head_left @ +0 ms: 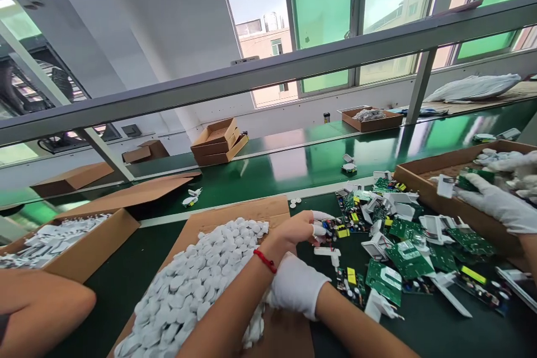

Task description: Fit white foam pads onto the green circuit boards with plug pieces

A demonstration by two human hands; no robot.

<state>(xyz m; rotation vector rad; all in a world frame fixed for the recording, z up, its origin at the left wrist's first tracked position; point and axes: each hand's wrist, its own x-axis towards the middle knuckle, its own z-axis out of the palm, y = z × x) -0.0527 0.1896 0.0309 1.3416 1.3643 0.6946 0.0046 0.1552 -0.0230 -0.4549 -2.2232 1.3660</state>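
The left hand (301,229) is half-curled at a circuit board (340,230), grip unclear. The gloved right hand (298,286) adjoins white discs (210,265); its hold cannot be told.

No legible text, labels or numbers.

Open green belt (272,170) behind, circuit boards (381,279) heaped right, box wall (98,246) left, rail (180,88) across above

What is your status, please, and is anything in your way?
Left hand at circuit board, hold unclear. Gloved right hand by white discs, partly hidden. Left forearm overlaps it in view.
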